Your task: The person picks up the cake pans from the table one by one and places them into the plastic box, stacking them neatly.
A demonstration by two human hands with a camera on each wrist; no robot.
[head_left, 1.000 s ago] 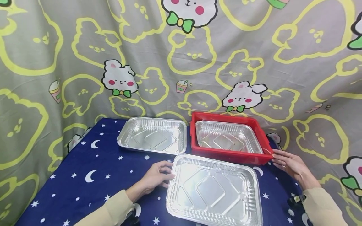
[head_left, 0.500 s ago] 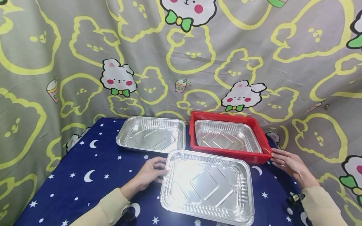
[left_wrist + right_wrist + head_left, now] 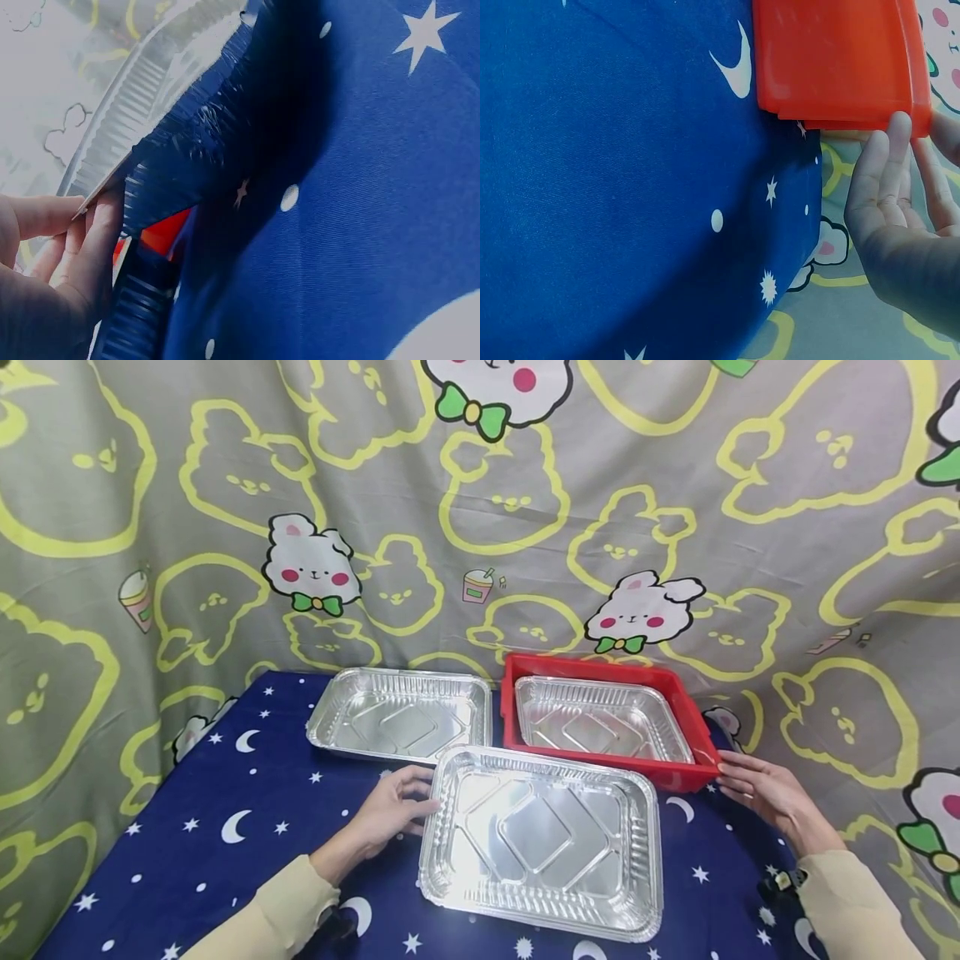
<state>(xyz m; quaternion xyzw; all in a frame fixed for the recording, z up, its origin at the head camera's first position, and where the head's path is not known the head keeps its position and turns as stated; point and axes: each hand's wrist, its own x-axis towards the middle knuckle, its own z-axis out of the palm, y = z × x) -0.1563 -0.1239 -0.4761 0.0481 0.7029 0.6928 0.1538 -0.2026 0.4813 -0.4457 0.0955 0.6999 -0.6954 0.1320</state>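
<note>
In the head view my left hand (image 3: 386,814) pinches the left rim of a rectangular foil tray (image 3: 536,852) between thumb and fingers. The left wrist view shows that tray (image 3: 206,124) raised off the cloth, with a dark shadow beneath it. My right hand (image 3: 776,797) touches the front right corner of a red plastic bin (image 3: 611,770) with fairly straight fingers; in the right wrist view, fingertips meet the end of the bin (image 3: 840,60). Inside the bin lies a second foil tray (image 3: 600,718).
Another foil tray (image 3: 401,714) sits at the back left, beside the bin. A dark blue cloth (image 3: 285,777) with moons and stars covers the table. Behind it hangs a grey cartoon-print curtain (image 3: 420,502).
My left hand has moved the front foil tray a little left and away from me, toward the back tray and bin. My right hand stays at the bin's corner.
</note>
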